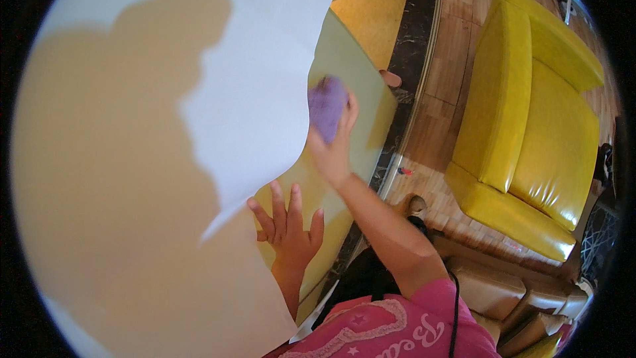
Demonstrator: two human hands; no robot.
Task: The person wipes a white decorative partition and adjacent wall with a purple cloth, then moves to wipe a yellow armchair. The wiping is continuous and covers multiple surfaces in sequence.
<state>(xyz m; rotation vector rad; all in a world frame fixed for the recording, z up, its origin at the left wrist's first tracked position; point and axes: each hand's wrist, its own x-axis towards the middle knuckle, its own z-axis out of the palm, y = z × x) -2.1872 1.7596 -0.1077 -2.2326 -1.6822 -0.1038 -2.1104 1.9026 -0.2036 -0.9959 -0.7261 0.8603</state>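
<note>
My right hand (335, 141) is closed around a crumpled purple cloth (328, 109), partly blurred, over a pale yellow-green panel (365, 89). The thumb is on the cloth's near left side and the fingers on its right. Lower down, my left hand (288, 238) lies with its fingers spread, palm towards the panel and nothing in its grasp; its fingertips are beside the edge of a large white sheet (258, 89). The sheet fills the left of the view, hides part of the panel and carries broad shadows.
A yellow armchair (551, 144) stands on the wood-look floor (444, 69) at right. A dark marble-like border (415, 25) runs beyond the panel. Brown cushioned seating (489, 288) is at lower right. A small red object (405, 171) lies on the floor.
</note>
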